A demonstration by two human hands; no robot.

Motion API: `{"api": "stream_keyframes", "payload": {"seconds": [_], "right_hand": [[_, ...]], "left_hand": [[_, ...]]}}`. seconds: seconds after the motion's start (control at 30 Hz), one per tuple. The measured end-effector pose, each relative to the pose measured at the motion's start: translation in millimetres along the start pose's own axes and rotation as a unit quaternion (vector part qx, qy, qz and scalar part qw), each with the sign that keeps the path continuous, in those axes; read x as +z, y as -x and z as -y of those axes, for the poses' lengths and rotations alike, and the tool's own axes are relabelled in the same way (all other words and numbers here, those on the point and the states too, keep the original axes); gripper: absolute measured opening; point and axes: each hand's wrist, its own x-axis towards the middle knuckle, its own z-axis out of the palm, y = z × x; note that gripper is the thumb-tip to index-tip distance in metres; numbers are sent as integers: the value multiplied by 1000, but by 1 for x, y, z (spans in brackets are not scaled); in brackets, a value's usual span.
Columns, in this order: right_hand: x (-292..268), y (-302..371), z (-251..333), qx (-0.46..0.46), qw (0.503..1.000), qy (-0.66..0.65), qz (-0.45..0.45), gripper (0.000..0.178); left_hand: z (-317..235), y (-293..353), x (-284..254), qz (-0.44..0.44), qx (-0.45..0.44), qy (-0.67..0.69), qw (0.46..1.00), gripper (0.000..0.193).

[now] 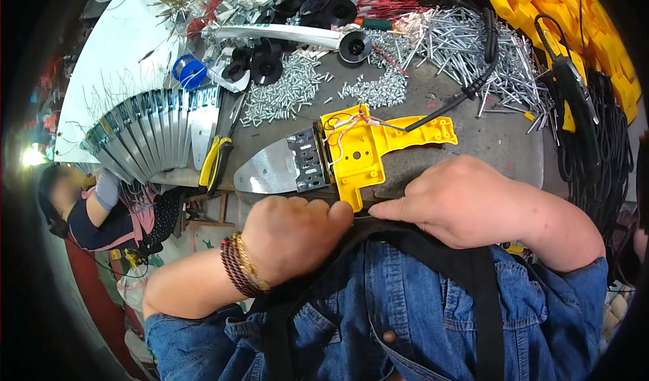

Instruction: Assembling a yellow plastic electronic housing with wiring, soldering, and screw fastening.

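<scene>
In front of me on the grey bench lies a yellow plastic housing half (356, 157) with a handle to the right. White wires and a black cable run in it. A flat, round-tipped silver metal plate (269, 167) joins its left side through a slotted metal bracket (309, 159). My left hand (292, 236) is closed beside the housing's near end, thumb toward it. My right hand (454, 200) is closed too, its fingertips pointing at the left thumb. A thin light strand shows between them; what either hand grips is hidden.
Yellow-handled pliers (215, 163) lie beside a fanned row of metal plates (152, 134). Short screws (287, 87), long screws (466, 43) and black spools (338, 13) crowd the back. At right are a black tool (574, 104) and yellow housings (588, 23). Another person (101, 209) sits at left.
</scene>
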Motion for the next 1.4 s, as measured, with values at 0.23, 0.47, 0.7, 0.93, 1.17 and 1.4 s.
{"api": "stream_keyframes", "payload": {"seconds": [0.23,0.47,0.7,0.93,1.17,1.4], "right_hand": [[-19,9,4,-34,985,161,57,41],[-23,21,9,-45,966,251,27,46],[-44,59,-28,36,952,298,-58,46],[-35,37,-30,34,939,339,-39,45],[-20,14,-26,18,923,384,-29,43],[-16,8,-13,3,895,446,-7,41]], "left_hand": [[5,8,-5,-5,9,22,1000,10],[10,9,-14,-81,33,73,993,28],[77,2,38,-233,-42,135,962,101],[79,-1,66,-276,-51,192,941,105],[79,-4,71,-294,-40,202,933,103],[79,-2,72,-306,-39,183,934,101]]}}
